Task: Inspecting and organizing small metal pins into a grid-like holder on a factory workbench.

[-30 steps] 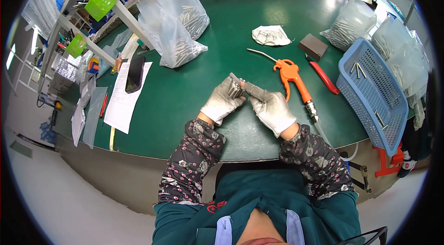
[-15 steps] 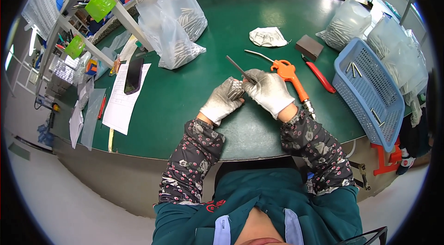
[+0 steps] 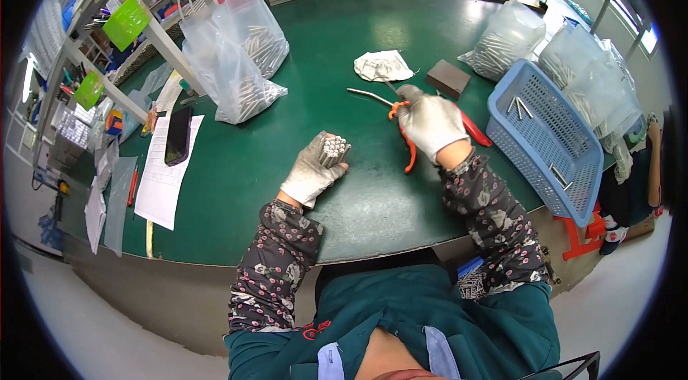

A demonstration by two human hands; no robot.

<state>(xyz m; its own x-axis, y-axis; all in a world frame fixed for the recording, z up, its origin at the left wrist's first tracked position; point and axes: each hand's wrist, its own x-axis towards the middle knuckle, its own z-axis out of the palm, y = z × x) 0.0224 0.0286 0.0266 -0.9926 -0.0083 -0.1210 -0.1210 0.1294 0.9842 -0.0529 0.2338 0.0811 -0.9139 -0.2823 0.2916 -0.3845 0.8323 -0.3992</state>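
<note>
Here left hand [image 3: 313, 168] grips rod bundle [image 3: 333, 150], table edge [image 3: 373, 240] near.

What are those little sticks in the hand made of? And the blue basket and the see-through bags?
The little sticks in the left hand look like metal: grey and shiny at their round ends. The blue basket seems to be hard plastic, one even colour with a moulded grid of holes. The see-through bags look like thin, soft plastic film; they crinkle, gleam and show more grey rods inside.

a factory workshop: green workbench [image 3: 301, 186], bagged metal parts [image 3: 240, 68], blue basket [image 3: 545, 143].
</note>
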